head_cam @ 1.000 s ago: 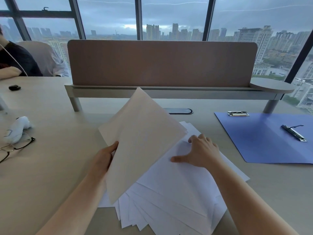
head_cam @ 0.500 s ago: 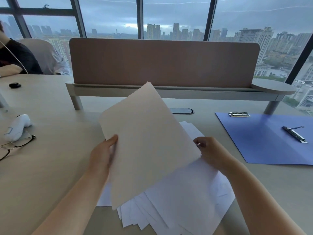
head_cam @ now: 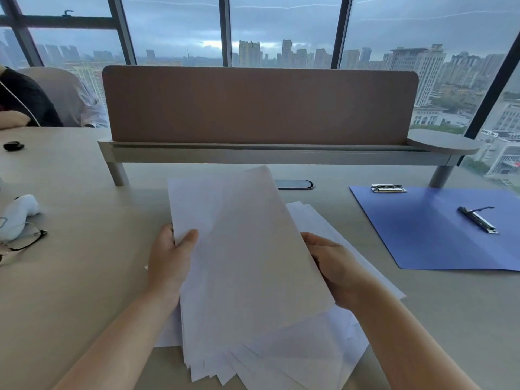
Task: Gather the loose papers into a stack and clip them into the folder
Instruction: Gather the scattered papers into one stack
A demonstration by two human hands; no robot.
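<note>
**A:** What do you have on the head camera?

**B:** I see both hands on the papers. The left hand grips the left edge of the raised sheets, thumb curled over the front. The right hand holds the right edge, its fingers hidden behind the sheets, so I can't tell how they lie.

**A:** Where is the rest of the paper?

**B:** Fanned out on the desk under the raised sheets, corners sticking out at the near edge.

**A:** And the folder?

**B:** The blue folder lies open and flat to the right, apart from the papers. One clip lies on it, another at its far left corner.

**A:** Anything else?

**B:** Glasses and a white device at the left, a divider ahead.
</note>
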